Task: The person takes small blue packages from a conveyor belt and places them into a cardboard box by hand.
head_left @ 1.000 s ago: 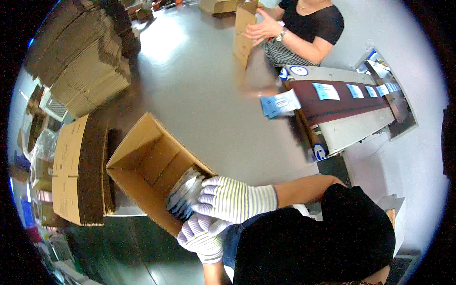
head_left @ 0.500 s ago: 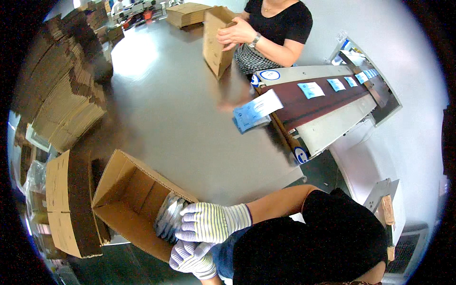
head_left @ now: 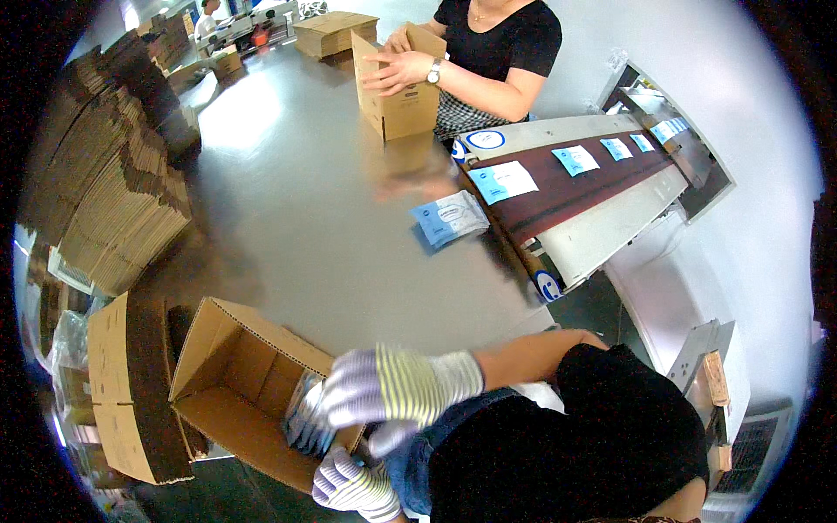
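An open cardboard box (head_left: 261, 414) lies on its side at the lower left, its mouth facing me. Blue and white packets (head_left: 307, 418) stand packed together inside its near end. My right hand (head_left: 397, 392), in a striped glove and slightly blurred, is over these packets, fingers stretched out and thumb apart. It partly hides the packets and the box edge. My left hand (head_left: 356, 488), gloved alike, closes round the box's lower near edge.
A conveyor (head_left: 558, 187) carries flat blue and white packets; a small pile of packets (head_left: 449, 218) lies on the metal table (head_left: 288, 218) at its end. Across the table a co-worker handles a box (head_left: 405, 105). Flattened cartons (head_left: 131, 192) stack at left.
My right hand has lifted slightly off the packets, its thumb moving apart. A packet has dropped from the belt's end onto the pile, and another has advanced. The co-worker's box has turned.
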Demonstrator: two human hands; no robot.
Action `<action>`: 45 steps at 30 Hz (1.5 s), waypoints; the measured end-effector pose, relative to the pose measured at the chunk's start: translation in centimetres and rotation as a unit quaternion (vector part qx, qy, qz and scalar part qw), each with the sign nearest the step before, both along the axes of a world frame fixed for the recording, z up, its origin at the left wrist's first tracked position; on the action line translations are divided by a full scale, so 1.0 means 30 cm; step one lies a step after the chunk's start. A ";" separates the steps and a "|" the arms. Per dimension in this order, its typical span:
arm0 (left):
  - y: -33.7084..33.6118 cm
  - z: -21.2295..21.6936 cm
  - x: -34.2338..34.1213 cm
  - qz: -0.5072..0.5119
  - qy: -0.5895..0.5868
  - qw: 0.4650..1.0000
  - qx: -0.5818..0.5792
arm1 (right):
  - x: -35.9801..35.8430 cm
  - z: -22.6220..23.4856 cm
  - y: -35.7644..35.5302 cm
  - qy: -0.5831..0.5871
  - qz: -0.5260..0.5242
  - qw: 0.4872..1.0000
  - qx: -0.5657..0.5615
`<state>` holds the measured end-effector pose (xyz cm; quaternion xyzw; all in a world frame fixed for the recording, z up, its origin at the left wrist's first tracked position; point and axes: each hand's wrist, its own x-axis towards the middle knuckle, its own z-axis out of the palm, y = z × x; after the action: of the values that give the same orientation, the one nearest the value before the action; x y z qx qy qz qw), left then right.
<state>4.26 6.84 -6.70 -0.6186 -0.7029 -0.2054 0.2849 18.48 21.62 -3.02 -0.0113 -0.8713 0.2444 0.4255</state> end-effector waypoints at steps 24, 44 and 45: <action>0.000 -0.005 0.004 0.023 0.012 1.000 -0.012 | 0.660 -0.008 0.912 -0.688 -0.276 0.658 -0.128; 0.007 -0.008 -0.014 0.010 0.015 1.000 -0.005 | 0.378 -0.198 0.258 -0.599 -0.310 0.722 -0.152; 0.003 -0.002 -0.020 0.004 0.017 1.000 -0.002 | 0.367 -0.123 0.248 -0.547 -0.296 0.754 -0.211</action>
<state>3.65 6.94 -6.76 -0.6196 -0.7007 -0.1921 0.2968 29.49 29.06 -6.70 -0.4897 -0.8349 0.2359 -0.0862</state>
